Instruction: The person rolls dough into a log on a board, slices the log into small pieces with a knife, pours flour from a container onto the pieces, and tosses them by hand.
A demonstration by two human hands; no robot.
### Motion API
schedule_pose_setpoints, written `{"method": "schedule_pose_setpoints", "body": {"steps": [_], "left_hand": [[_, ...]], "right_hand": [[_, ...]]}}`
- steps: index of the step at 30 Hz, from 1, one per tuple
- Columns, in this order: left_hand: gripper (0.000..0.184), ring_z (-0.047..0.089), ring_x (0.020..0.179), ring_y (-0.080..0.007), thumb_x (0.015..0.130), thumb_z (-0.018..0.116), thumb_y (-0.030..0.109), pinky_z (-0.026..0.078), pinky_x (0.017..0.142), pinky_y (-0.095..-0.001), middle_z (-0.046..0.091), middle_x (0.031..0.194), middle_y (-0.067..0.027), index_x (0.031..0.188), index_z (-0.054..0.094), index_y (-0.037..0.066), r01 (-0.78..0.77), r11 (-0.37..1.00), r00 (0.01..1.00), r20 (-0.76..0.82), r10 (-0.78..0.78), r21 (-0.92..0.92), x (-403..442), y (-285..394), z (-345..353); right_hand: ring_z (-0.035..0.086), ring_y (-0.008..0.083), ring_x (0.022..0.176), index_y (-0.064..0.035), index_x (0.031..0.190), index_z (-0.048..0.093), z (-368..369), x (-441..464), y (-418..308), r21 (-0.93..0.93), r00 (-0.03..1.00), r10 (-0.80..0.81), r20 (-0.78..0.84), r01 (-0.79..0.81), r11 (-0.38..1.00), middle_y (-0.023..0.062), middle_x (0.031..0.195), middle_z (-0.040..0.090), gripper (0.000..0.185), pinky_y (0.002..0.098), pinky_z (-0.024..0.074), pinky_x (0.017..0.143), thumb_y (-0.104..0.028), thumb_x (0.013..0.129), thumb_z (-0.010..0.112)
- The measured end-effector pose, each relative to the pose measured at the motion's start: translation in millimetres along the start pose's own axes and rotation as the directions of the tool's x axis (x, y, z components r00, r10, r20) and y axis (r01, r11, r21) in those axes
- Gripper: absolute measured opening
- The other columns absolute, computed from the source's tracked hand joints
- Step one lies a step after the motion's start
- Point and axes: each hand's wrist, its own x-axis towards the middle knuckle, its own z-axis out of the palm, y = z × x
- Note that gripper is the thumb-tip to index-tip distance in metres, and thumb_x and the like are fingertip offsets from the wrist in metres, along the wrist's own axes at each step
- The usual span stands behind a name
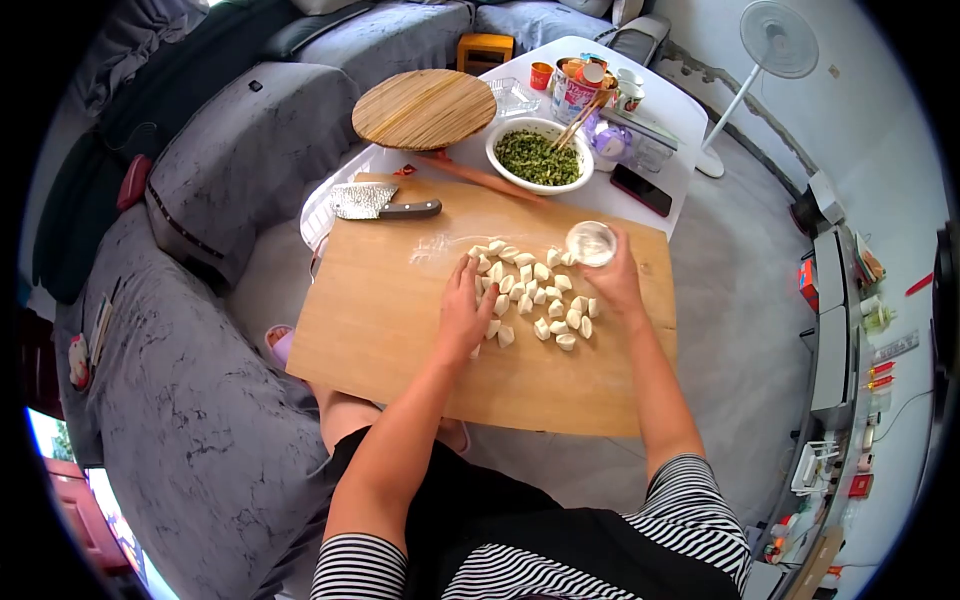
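Note:
Several small white dough pieces (541, 295) lie scattered over the right half of a wooden board (390, 300). My left hand (466, 312) rests at their left edge, fingers stretched out and touching some pieces. In my right hand (617, 275) is a small clear cup of white flour (591, 244), held at the upper right of the pieces. A dusting of flour (432, 248) marks the board to the left. The cleaver (384, 203) lies flat near the board's far left corner.
Behind the board stands a white bowl of chopped green filling (540, 156) with chopsticks (580, 122). A round woven lid (424, 109), a phone (641, 190) and a purple-white container (574, 95) are on the white table (690, 130). A grey sofa (190, 440) is at left, a fan (778, 40) at right.

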Motion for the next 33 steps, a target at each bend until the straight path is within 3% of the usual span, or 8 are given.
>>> {"method": "schedule_pose_setpoints", "body": {"steps": [4, 9, 16, 18, 19, 22, 28, 33], "left_hand": [[0.063, 0.042, 0.133, -0.0392, 0.092, 0.064, 0.031, 0.034, 0.111, -0.0442, 0.041, 0.146, -0.0247, 0.140, 0.043, -0.004, -0.040, 0.993, 0.998, 0.049, 0.035, 0.107, 2.0, 7.0, -1.6], [0.074, 0.042, 0.132, -0.0419, 0.087, 0.069, 0.035, 0.033, 0.111, -0.0472, 0.043, 0.144, -0.0267, 0.141, 0.040, -0.006, -0.070, 0.980, 0.997, 0.029, 0.066, 0.184, -6.7, 9.6, -7.2], [0.083, 0.040, 0.134, -0.0407, 0.080, 0.075, 0.035, 0.031, 0.113, -0.0479, 0.041, 0.146, -0.0250, 0.144, 0.037, -0.003, -0.103, 0.976, 0.992, 0.089, 0.087, 0.194, -16.7, 11.9, -7.2], [0.082, 0.040, 0.134, -0.0403, 0.079, 0.074, 0.032, 0.030, 0.113, -0.0480, 0.040, 0.147, -0.0244, 0.144, 0.037, -0.002, -0.084, 0.979, 0.993, 0.096, 0.067, 0.187, -20.7, 12.9, -9.1], [0.081, 0.038, 0.135, -0.0404, 0.078, 0.073, 0.027, 0.030, 0.114, -0.0477, 0.038, 0.148, -0.0242, 0.145, 0.036, -0.001, -0.090, 0.972, 0.991, 0.119, 0.065, 0.216, -22.9, 13.8, -10.7], [0.079, 0.034, 0.138, -0.0412, 0.077, 0.071, 0.020, 0.029, 0.115, -0.0472, 0.033, 0.151, -0.0251, 0.145, 0.036, -0.001, -0.105, 0.964, 0.986, 0.152, 0.069, 0.242, -27.5, 17.4, -10.7], [0.076, 0.023, 0.144, -0.0446, 0.077, 0.071, 0.017, 0.025, 0.117, -0.0476, 0.021, 0.156, -0.0292, 0.145, 0.040, 0.001, -0.133, 0.965, 0.978, 0.189, 0.090, 0.225, -30.7, 28.9, 1.3], [0.074, 0.020, 0.145, -0.0433, 0.079, 0.071, 0.020, 0.023, 0.118, -0.0464, 0.020, 0.157, -0.0281, 0.145, 0.041, 0.004, -0.142, 0.956, 0.976, 0.196, 0.092, 0.258, -31.7, 33.2, 1.2]], "right_hand": [[0.057, 0.0337, 0.113, -0.0062, 0.129, 0.045, 17.6, -1.1, -41.1, -0.199, 0.938, -0.176, 0.299, 0.242, 0.950, 0.0157, 0.119, 0.056, 0.074, 0.0415, 0.0477, 0.097, -0.016, 0.065, 0.081], [0.055, 0.0367, 0.112, -0.0062, 0.130, 0.049, 38.7, -9.2, -56.5, -0.168, 0.851, -0.237, 0.468, 0.350, 0.922, 0.0174, 0.120, 0.054, 0.070, 0.0411, 0.0464, 0.096, -0.013, 0.065, 0.074], [0.055, 0.0361, 0.112, -0.0059, 0.130, 0.051, 42.3, -14.8, -77.7, 0.005, 0.830, -0.257, 0.496, 0.293, 0.956, 0.0171, 0.117, 0.056, 0.070, 0.0421, 0.0452, 0.098, -0.011, 0.065, 0.075], [0.056, 0.0356, 0.112, -0.0065, 0.129, 0.051, 36.2, -19.9, -76.6, 0.026, 0.761, -0.241, 0.603, 0.283, 0.959, 0.0160, 0.117, 0.057, 0.070, 0.0418, 0.0452, 0.097, -0.011, 0.063, 0.077], [0.056, 0.0355, 0.111, -0.0068, 0.127, 0.052, 35.9, -23.8, -70.6, 0.091, 0.714, -0.354, 0.604, 0.379, 0.921, 0.0155, 0.117, 0.058, 0.068, 0.0423, 0.0451, 0.097, -0.014, 0.064, 0.077], [0.056, 0.0366, 0.111, -0.0071, 0.126, 0.052, 11.7, -29.5, -72.7, -0.065, 0.846, -0.138, 0.515, 0.200, 0.978, 0.0154, 0.117, 0.058, 0.067, 0.0433, 0.0456, 0.096, -0.015, 0.065, 0.077], [0.059, 0.0370, 0.106, -0.0064, 0.126, 0.053, -1.7, -18.5, -41.5, -0.220, 0.887, -0.196, 0.417, 0.308, 0.926, 0.0164, 0.115, 0.059, 0.068, 0.0428, 0.0481, 0.092, -0.016, 0.064, 0.078], [0.057, 0.0389, 0.110, -0.0061, 0.126, 0.053, -10.9, -17.4, -43.7, -0.215, 0.856, -0.151, 0.494, 0.289, 0.933, 0.0170, 0.116, 0.060, 0.070, 0.0441, 0.0452, 0.096, -0.019, 0.062, 0.078]]}}
